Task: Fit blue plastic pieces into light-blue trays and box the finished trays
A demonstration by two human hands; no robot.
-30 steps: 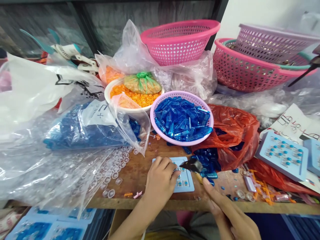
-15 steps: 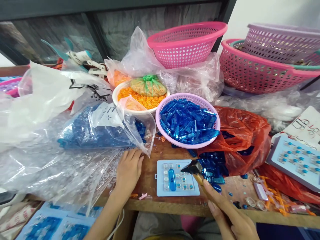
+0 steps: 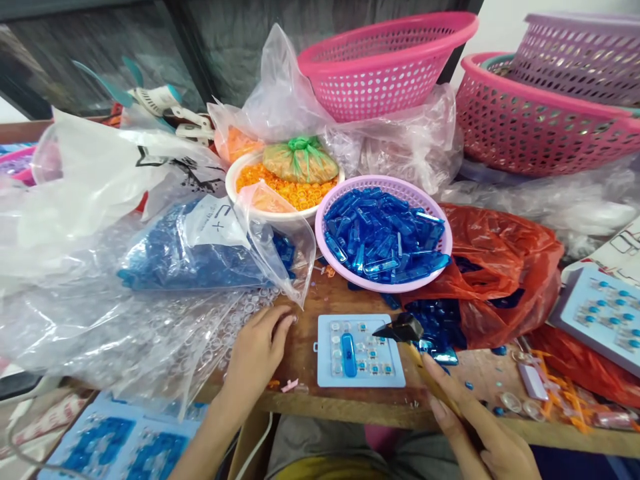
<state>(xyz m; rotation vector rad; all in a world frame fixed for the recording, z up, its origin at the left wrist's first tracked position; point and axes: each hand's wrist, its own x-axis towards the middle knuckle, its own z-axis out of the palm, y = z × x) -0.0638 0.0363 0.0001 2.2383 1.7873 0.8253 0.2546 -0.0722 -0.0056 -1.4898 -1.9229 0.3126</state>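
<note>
Head view: right hand (image 3: 480,433) closed firmly round the smooth wooden handle of a small hammer (image 3: 430,377), its black metal head just over the upper right corner of a flat pale-blue plastic tray (image 3: 361,351), dotted with tiny square parts and one glossy oblong blue piece (image 3: 349,355). Left hand (image 3: 257,353) empty, fingers loosely curled, on the worn wooden table (image 3: 303,333) beside crinkled clear plastic (image 3: 150,333). Translucent blue bars heaped in a round lilac basket (image 3: 385,181) beyond the tray.
</note>
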